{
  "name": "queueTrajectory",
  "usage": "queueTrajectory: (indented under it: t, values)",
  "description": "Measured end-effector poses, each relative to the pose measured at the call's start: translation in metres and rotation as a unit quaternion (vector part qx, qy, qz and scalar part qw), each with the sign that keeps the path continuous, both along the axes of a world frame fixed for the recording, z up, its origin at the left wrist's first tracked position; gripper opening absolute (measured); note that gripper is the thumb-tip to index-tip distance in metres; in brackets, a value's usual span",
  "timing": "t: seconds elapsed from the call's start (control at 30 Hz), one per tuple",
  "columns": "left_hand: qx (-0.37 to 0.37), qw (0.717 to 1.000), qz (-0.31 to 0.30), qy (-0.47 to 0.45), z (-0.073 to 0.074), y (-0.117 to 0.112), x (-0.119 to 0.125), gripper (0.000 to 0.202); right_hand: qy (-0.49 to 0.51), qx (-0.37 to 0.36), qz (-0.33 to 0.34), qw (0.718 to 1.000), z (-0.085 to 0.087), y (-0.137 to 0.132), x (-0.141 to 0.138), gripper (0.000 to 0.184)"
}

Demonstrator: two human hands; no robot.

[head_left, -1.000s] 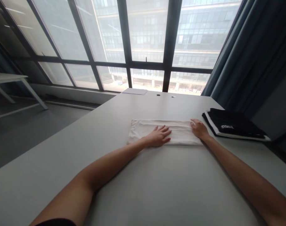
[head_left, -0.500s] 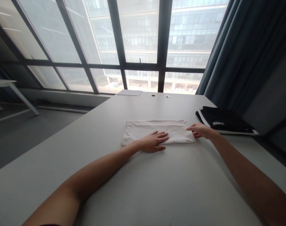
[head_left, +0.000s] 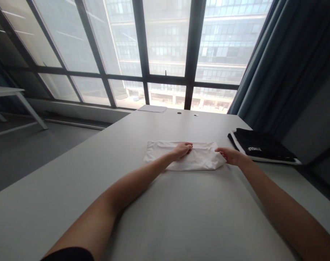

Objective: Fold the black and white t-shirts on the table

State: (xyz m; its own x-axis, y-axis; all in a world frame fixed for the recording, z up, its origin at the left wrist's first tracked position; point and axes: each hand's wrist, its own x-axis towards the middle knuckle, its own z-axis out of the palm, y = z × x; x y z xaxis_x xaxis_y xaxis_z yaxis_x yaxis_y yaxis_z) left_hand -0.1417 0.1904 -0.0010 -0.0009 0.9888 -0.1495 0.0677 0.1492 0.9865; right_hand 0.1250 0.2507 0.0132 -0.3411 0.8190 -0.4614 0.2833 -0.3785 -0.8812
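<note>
The white cloth point(head_left: 197, 161) lies folded in a long band at the middle of the surface point(head_left: 181, 217). Its long axis runs left to right, parallel to the far edge, so it lies crosswise to both my forearms.

My left hand point(head_left: 182, 149) rests on the band's midpoint, toward its far long side. The fingers are curled under and the knuckles are up. Whether that grip has pinched a fold or only presses down, I cannot tell.

My right hand point(head_left: 230, 156) is at the band's right end, with thumb and fingertips drawn nearly together on that end. The fabric narrows into the grip there, so it seems held rather than merely touched.

The right hand is the nearer one to that short end. The left end lies free, well apart from either hand.

Beyond my right hand, toward the right edge of the surface, sits a black folded garment point(head_left: 262, 146) (apart from the cloth, not touching it).
</note>
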Motion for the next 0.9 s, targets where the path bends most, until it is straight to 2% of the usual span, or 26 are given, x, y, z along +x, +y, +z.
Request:
queueTrajectory:
  t: [0.07,0.13,0.23,0.3,0.4,0.47,0.53,0.6,0.67,0.77,0.83,0.9]
  values:
    - [-0.015,1.000,0.004,-0.027,0.005,0.009,0.004,0.028,0.038,0.005,-0.006,0.999,0.010,-0.004,-0.011,0.014]
    - [-0.032,0.996,-0.017,-0.076,0.012,0.012,0.004,0.033,0.074,0.018,0.000,0.997,0.021,-0.008,-0.029,0.011]
    - [-0.058,0.975,-0.068,-0.203,0.027,0.009,-0.002,0.045,0.093,0.084,0.032,0.992,0.039,-0.017,-0.069,0.003]
    - [-0.063,0.961,-0.075,-0.258,0.037,0.005,-0.011,0.045,0.084,0.123,0.069,0.986,0.048,-0.025,-0.103,0.002]
    - [-0.057,0.969,-0.031,-0.239,0.048,-0.001,-0.032,0.025,0.047,0.172,0.100,0.979,0.058,-0.042,-0.152,0.008]
    - [-0.075,0.976,-0.009,-0.205,0.049,-0.005,-0.049,0.017,0.039,0.186,0.132,0.973,0.060,-0.053,-0.177,0.009]
    - [-0.096,0.980,0.001,-0.177,0.044,-0.010,-0.067,0.015,0.055,0.193,0.184,0.962,0.060,-0.065,-0.191,0.009]
    - [-0.097,0.981,0.022,-0.167,0.037,-0.015,-0.083,0.009,0.074,0.248,0.207,0.944,0.054,-0.075,-0.193,0.018]
    - [-0.080,0.980,0.059,-0.174,0.032,-0.019,-0.096,0.011,0.063,0.378,0.181,0.906,0.043,-0.085,-0.188,0.030]
    - [-0.075,0.975,0.096,-0.188,0.031,-0.024,-0.109,0.021,-0.035,0.578,0.178,0.796,0.020,-0.103,-0.177,0.056]
    - [-0.089,0.971,0.097,-0.197,0.038,-0.026,-0.116,0.024,-0.128,0.643,0.213,0.724,0.004,-0.115,-0.175,0.072]
    - [-0.124,0.966,0.083,-0.212,0.048,-0.028,-0.122,0.028,-0.209,0.673,0.221,0.674,-0.008,-0.125,-0.178,0.076]
